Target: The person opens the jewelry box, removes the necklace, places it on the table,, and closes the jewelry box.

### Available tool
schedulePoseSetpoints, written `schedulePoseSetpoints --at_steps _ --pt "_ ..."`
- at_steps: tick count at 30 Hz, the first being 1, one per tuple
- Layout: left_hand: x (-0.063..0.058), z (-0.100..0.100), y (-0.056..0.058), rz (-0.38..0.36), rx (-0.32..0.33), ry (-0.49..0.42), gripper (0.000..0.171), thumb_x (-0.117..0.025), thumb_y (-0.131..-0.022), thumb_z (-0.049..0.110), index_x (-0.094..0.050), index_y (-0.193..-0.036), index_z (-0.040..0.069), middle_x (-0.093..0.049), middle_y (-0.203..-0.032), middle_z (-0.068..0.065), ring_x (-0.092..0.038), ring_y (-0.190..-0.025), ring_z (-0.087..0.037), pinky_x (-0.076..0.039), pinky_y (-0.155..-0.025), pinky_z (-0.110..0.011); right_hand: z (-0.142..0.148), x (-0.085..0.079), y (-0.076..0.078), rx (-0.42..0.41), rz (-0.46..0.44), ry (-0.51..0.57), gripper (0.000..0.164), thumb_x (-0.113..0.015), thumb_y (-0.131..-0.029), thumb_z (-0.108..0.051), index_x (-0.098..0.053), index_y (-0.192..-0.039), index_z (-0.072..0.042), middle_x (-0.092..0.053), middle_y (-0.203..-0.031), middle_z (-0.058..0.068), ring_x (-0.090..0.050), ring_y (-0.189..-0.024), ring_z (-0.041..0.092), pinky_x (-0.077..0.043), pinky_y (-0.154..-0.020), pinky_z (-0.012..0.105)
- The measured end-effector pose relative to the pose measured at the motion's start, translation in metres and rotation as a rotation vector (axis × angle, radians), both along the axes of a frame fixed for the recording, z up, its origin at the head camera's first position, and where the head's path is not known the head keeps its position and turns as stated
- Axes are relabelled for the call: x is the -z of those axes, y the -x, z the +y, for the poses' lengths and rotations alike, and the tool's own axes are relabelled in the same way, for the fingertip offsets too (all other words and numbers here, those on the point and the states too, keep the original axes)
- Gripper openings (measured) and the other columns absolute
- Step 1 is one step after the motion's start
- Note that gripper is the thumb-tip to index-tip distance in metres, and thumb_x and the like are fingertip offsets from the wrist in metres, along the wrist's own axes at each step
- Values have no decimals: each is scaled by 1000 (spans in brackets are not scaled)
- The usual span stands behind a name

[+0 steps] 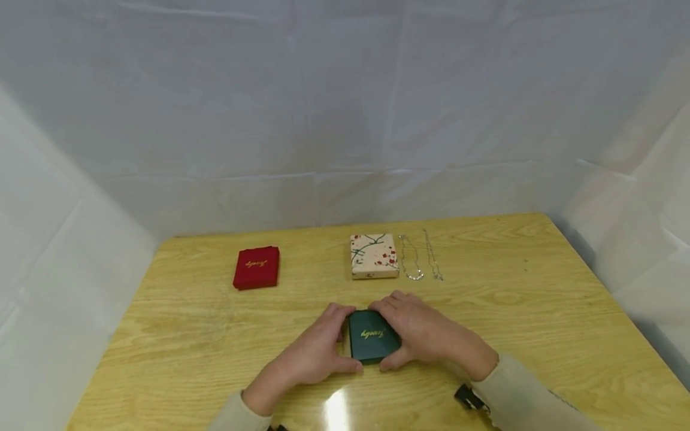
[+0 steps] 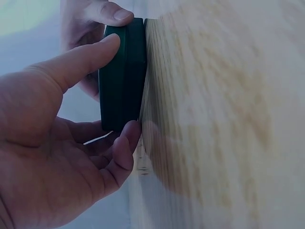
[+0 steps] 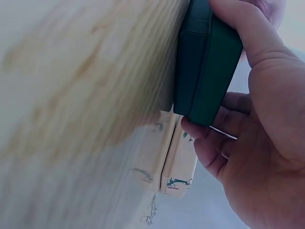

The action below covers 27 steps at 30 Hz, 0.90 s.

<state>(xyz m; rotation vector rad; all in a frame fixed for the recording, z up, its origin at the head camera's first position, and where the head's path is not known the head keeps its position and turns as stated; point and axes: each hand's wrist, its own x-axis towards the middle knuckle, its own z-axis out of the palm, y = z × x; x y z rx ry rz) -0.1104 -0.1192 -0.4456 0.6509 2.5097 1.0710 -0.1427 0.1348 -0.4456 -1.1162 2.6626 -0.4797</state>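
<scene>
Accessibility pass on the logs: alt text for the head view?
A person's left grip and right grip hold a green box with gold lettering at a wooden table. Beyond it sit a floral-patterned box and, just right of that, two thin silver chains; a red box sits farther left.

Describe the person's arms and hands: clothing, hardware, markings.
Left hand and right hand: no gloves. Left sleeve and right sleeve: pale beige, wrist-length. Black buckle-like piece beside the right sleeve; thin dark marking on that sleeve, too small to read.
</scene>
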Motion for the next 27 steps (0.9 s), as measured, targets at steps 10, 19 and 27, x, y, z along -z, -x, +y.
schedulePoseSetpoints --at_steps 10,19,27 --pt "1 5 0 3 -20 13 98 -96 -79 25 -41 -154 -3 -53 -132 -8 -55 -104 -18 -52 -91 -33 1 1 -3 -1 -11 20 101 -89 -79 -61 -49 -154 -6 -60 -142 3 -52 -128 21 -37 -118 49" --pt "-2 4 -1 7 -32 -13 95 -96 -77 22 -43 -153 0 -53 -125 -3 -54 -101 -19 -51 -86 -32 5 -2 -5 13 -21 43 113 -87 -77 -67 -42 -160 -5 -56 -149 4 -49 -136 23 -36 -119 49" --pt "-6 -2 1 12 -84 -29 99 -97 -76 24 -42 -156 4 -54 -119 1 -55 -99 -20 -52 -80 -32 13 -9 -7 59 -10 65 118 -89 -74 -67 -36 -164 -10 -48 -158 4 -44 -143 23 -33 -122 49"
